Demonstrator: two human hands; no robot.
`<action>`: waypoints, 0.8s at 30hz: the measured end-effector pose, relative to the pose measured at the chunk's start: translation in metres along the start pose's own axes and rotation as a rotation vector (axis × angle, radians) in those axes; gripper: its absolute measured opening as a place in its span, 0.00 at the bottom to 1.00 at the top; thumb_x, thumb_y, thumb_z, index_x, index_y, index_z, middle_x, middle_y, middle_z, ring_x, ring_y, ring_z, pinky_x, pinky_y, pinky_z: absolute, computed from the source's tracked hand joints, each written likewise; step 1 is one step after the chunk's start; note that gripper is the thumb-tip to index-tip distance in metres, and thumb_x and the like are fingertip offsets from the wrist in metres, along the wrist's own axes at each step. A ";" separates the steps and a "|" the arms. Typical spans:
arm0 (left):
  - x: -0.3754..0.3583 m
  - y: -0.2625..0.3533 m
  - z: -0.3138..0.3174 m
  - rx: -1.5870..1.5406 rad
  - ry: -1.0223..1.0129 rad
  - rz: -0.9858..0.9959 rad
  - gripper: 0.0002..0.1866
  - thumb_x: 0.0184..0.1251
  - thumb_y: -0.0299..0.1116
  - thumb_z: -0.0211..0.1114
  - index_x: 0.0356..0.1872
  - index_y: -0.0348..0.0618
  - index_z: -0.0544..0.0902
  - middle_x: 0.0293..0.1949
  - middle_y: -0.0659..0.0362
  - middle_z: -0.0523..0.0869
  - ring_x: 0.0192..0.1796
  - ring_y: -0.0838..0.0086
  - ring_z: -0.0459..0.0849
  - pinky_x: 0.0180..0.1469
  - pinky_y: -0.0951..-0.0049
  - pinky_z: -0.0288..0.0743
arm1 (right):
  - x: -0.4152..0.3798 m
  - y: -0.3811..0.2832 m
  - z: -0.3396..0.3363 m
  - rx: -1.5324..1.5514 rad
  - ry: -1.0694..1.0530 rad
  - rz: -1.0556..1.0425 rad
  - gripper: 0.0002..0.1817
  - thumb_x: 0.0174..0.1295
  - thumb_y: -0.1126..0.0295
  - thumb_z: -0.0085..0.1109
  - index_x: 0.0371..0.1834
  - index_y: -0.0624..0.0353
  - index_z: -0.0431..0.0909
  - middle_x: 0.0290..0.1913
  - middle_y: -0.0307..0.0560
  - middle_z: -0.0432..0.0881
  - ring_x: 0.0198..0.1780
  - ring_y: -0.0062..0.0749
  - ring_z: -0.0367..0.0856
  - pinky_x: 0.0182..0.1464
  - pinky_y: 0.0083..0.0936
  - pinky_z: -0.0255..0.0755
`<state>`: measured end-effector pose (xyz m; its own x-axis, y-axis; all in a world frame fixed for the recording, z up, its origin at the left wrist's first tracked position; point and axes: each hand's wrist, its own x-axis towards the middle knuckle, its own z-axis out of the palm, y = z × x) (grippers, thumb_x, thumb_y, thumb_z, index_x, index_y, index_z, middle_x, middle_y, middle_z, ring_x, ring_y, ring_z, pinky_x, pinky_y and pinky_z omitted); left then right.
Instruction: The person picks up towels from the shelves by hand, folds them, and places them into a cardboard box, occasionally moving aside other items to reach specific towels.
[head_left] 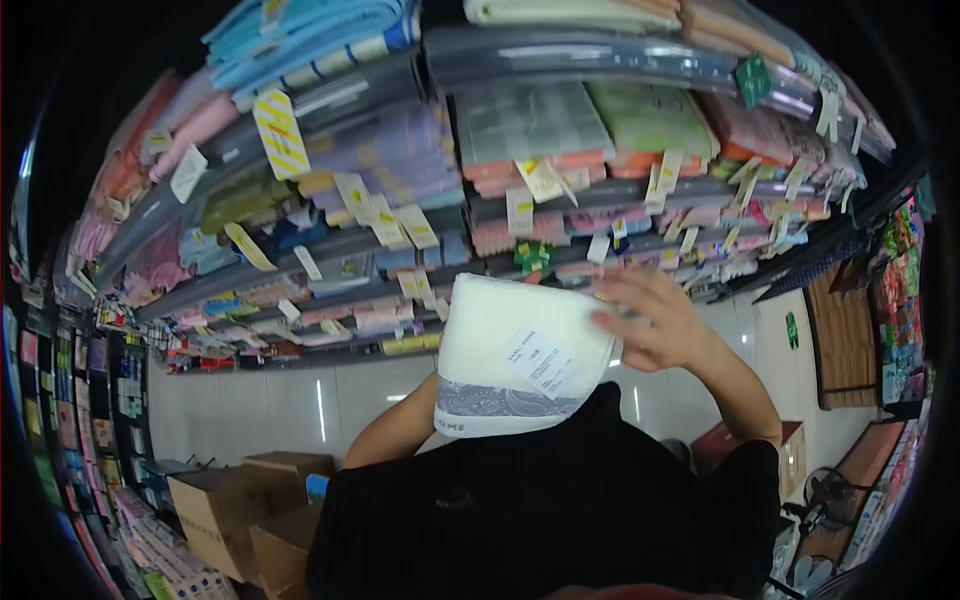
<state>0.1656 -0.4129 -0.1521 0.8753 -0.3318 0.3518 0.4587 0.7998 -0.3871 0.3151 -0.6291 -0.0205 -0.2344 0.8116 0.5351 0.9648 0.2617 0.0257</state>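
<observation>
A folded white towel [520, 340] is held up in front of my chest, with a grey-purple paisley band along its lower edge and a printed white label [540, 360] on its face. My left forearm [392, 428] runs up behind the towel, which hides my left hand as it bears it from underneath. At the towel's upper right edge is my right hand [650, 318], slightly blurred, its fingers spread apart and the fingertips right at the edge.
Shelves of folded towels [540, 120] with hanging paper tags curve across the front. Cardboard boxes [225, 510] stand on the tiled floor at lower left. A black fan [830, 497] and a wooden-topped stand [845, 340] are on the right.
</observation>
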 end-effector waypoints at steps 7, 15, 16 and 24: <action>-0.001 -0.055 0.003 0.402 0.445 0.196 0.41 0.69 0.60 0.52 0.76 0.52 0.51 0.69 0.50 0.67 0.69 0.58 0.69 0.67 0.58 0.67 | -0.025 -0.019 0.045 1.509 -0.007 0.819 0.23 0.69 0.57 0.54 0.57 0.65 0.72 0.52 0.49 0.77 0.55 0.31 0.74 0.55 0.31 0.69; -0.011 -0.052 -0.011 0.379 0.317 0.236 0.45 0.68 0.68 0.44 0.76 0.46 0.50 0.70 0.46 0.65 0.69 0.54 0.69 0.68 0.54 0.65 | -0.037 -0.023 0.070 1.492 -0.190 0.892 0.16 0.66 0.64 0.61 0.48 0.65 0.76 0.39 0.40 0.78 0.43 0.20 0.74 0.45 0.21 0.69; -0.011 -0.054 -0.012 0.341 0.344 0.262 0.46 0.68 0.68 0.42 0.76 0.45 0.51 0.70 0.46 0.65 0.69 0.53 0.69 0.69 0.54 0.65 | -0.039 -0.024 0.074 1.525 -0.158 0.906 0.15 0.66 0.65 0.60 0.48 0.65 0.76 0.39 0.40 0.78 0.43 0.19 0.74 0.45 0.21 0.69; -0.040 -0.059 -0.008 0.766 0.611 0.441 0.46 0.68 0.69 0.36 0.73 0.38 0.56 0.68 0.45 0.67 0.68 0.54 0.70 0.69 0.55 0.64 | -0.046 -0.018 0.082 1.340 -0.113 0.913 0.13 0.65 0.64 0.62 0.43 0.62 0.75 0.36 0.40 0.77 0.41 0.19 0.74 0.43 0.21 0.70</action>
<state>0.1047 -0.4510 -0.1497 0.9658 0.0389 -0.2563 0.0515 0.9402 0.3367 0.2989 -0.6280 -0.1147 0.2609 0.9598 -0.1038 0.0050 -0.1089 -0.9940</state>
